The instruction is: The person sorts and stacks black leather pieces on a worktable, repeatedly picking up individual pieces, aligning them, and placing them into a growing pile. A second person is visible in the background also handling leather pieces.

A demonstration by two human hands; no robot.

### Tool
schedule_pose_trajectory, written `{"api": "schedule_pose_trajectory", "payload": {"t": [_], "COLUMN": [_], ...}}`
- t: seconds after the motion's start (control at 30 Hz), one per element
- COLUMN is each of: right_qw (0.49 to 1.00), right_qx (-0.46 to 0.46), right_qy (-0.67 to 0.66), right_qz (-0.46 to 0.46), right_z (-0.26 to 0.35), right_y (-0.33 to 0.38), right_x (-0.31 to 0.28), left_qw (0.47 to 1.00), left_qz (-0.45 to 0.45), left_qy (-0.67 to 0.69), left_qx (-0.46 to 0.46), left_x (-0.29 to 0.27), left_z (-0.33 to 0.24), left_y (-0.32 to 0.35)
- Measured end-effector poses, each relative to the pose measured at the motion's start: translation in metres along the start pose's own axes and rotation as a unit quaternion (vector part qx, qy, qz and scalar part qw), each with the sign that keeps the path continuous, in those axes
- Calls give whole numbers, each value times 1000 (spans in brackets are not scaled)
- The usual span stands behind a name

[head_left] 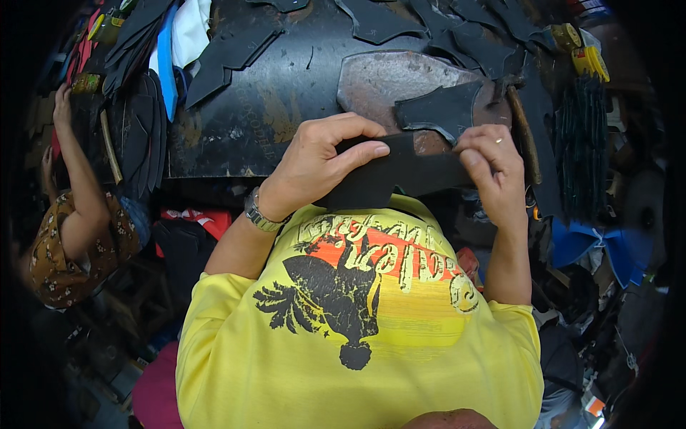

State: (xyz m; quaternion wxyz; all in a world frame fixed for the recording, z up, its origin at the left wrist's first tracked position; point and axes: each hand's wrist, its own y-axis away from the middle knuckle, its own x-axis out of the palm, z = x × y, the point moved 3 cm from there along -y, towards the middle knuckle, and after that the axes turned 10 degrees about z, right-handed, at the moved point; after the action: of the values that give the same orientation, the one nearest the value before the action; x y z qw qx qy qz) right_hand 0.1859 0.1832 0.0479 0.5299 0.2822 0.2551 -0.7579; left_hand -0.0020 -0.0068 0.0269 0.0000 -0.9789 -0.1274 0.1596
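Observation:
Both my hands hold one flat black cut piece of leather-like material [407,175] just above my chest. My left hand [321,161] pinches its left end between thumb and fingers; a metal watch is on that wrist. My right hand [493,168], with a ring on one finger, grips the right end. Just beyond it, another black cut piece [439,107] lies on a worn metal slab [379,79] on the dark worktable [264,107].
Several more black cut pieces [464,25] are spread over the table's far side. Stacked black soles [139,136] stand at the left, with a blue sheet [166,61]. Another person [75,214] works at the far left. A wooden-handled tool [525,136] lies at the right, near blue scraps [600,247].

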Motion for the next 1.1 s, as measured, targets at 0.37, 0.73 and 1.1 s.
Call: {"api": "schedule_pose_trajectory", "payload": {"t": [0.37, 0.73, 1.1], "right_qw": [999, 993, 990], "right_qx": [-5, 33, 38], "right_qy": [-9, 107, 134], "right_qz": [-41, -45, -29], "right_z": [-6, 3, 5], "right_y": [-24, -32, -32], "right_x": [23, 28, 29], "left_qw": [987, 975, 977], "left_qz": [-80, -49, -35], "left_qy": [-133, -217, -211], "left_qx": [39, 18, 13], "left_x": [10, -1, -1], "left_z": [8, 3, 10], "left_y": [-20, -26, -35]}}
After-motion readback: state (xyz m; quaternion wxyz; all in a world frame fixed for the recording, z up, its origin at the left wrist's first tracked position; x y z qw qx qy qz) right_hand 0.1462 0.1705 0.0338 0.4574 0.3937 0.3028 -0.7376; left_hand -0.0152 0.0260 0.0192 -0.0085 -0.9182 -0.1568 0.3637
